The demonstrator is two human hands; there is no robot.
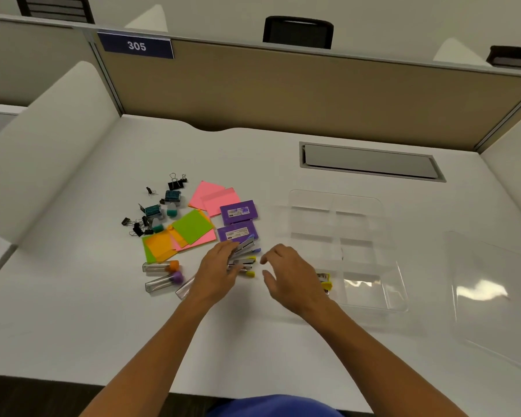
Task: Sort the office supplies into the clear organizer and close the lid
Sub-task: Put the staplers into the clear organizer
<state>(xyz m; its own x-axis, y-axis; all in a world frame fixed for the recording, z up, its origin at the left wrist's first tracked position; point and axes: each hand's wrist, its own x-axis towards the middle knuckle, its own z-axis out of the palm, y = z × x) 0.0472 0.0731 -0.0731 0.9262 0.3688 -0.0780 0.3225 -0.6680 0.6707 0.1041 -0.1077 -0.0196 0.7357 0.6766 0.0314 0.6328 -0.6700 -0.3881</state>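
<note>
The clear organizer (400, 284) lies open on the white desk, right of centre, with a yellow mini stapler (325, 281) in its near left compartment. Its clear lid (491, 293) rests flat further right. My left hand (217, 272) lies on a cluster of small staplers (244, 257) with purple and yellow ends, fingers touching them. My right hand (289, 275) hovers open between that cluster and the organizer, holding nothing. Two purple staple boxes (238, 212) sit just beyond the staplers.
Pink, green and orange sticky notes (193, 227) lie left of the boxes. Black binder clips (136, 227) and teal stamps (172, 197) are scattered further left. Clear tubes (160, 267) with orange and purple caps lie near my left hand. A cable hatch (370, 161) sits behind the organizer.
</note>
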